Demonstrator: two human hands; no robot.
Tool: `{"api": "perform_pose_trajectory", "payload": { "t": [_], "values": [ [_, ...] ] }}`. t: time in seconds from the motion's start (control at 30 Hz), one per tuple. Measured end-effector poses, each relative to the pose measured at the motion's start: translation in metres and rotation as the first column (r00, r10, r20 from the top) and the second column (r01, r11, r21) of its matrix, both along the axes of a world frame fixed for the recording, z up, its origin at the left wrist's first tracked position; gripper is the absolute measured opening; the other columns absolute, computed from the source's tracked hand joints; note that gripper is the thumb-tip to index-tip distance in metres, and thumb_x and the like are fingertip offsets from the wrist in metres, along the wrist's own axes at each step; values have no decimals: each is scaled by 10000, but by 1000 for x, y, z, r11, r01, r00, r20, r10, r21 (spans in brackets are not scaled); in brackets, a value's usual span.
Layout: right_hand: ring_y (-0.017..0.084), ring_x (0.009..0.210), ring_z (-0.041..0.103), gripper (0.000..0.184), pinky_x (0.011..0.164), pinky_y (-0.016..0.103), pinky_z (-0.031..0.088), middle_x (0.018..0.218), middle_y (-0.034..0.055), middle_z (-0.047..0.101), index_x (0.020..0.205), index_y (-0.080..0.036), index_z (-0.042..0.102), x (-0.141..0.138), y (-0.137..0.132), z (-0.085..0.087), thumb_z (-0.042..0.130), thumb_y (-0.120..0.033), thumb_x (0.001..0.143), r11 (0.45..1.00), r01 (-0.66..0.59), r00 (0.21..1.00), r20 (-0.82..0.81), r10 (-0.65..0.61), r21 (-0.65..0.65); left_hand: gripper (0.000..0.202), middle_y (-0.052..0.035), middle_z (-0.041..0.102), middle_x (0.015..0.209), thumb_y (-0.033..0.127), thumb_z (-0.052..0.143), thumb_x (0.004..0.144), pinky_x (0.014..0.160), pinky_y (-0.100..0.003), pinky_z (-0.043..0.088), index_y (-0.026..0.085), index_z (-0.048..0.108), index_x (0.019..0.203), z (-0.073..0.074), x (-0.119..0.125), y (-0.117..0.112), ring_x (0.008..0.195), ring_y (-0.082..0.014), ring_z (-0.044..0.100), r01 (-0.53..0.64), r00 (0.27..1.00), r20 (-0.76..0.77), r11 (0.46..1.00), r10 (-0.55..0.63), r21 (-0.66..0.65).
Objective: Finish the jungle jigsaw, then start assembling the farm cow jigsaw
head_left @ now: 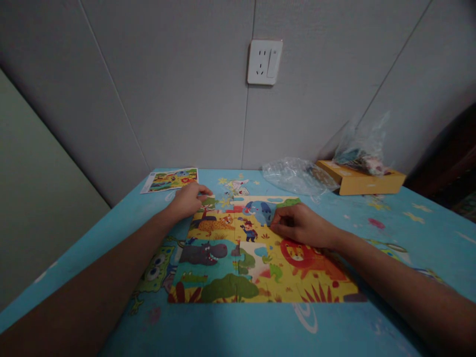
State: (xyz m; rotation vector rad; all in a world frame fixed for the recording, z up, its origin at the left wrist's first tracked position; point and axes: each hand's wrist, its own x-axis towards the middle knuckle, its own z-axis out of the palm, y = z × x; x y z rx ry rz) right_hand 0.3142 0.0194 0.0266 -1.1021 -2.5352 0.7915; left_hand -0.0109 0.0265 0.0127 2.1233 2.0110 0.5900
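A mostly joined jigsaw puzzle (219, 258) with animal pictures lies flat on the table. My left hand (188, 201) rests at its far left corner, index finger stretched out over a puzzle piece with a green tree (209, 202). My right hand (303, 225) is on the far right part, thumb and forefinger curled together beside the blue elephant (260, 212); whatever is between those fingertips is hidden. A loose puzzle piece (255, 262) with green bushes and pale sky lies on the near middle of the picture. Between the tree piece and the elephant section, a gap shows the tablecloth.
The blue cartoon tablecloth (208, 327) covers the table. A printed picture sheet (171, 179) lies at the back left. Crumpled clear plastic (297, 174) and a yellow box (366, 184) with a plastic bag (364, 153) on it are at the back right, near the wall.
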Motion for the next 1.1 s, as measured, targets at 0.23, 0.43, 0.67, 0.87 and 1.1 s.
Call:
{"api": "perform_pose_trajectory", "payload": {
  "t": [0.23,0.43,0.67,0.87,1.1],
  "values": [
    [119,537,487,215,511,240,350,612,7,603,760,-157,654,2,2,-4,563,-338,832,1000,-12,1000,1,12,19,360,-113,661,1155,424,675,792,971,-431,431,234,740,1091,-1,1,-2,1110,-305,588,17,998,-55,1000,-17,-3],
    [122,539,490,212,517,243,350,609,5,597,744,-161,640,0,2,-3,567,-340,829,1000,-4,1000,-1,4,10,362,-105,657,1142,438,653,808,944,-398,453,227,738,1090,1,0,-2,1073,-285,611,39,997,-64,999,-41,-35],
    [119,540,480,208,518,241,347,609,0,587,757,-164,637,1,2,-5,568,-345,832,1000,-2,1000,15,2,7,374,-110,656,1149,439,645,807,954,-423,442,223,724,1102,1,2,-4,1089,-301,605,36,997,-66,998,-39,-43],
    [119,537,470,225,513,240,346,606,0,580,760,-163,640,2,3,-5,557,-358,836,1000,-11,1000,11,11,10,372,-109,675,1117,440,650,790,906,-379,471,211,736,1070,3,1,-4,1034,-288,635,42,998,-42,999,-44,-33],
    [123,539,480,216,520,247,345,606,4,583,754,-163,638,0,1,-2,559,-349,830,1000,-4,1000,12,4,11,374,-85,690,1100,430,678,756,895,-355,475,216,734,1058,1,0,-2,1033,-276,637,76,997,7,997,-76,-12]
  ]
}}
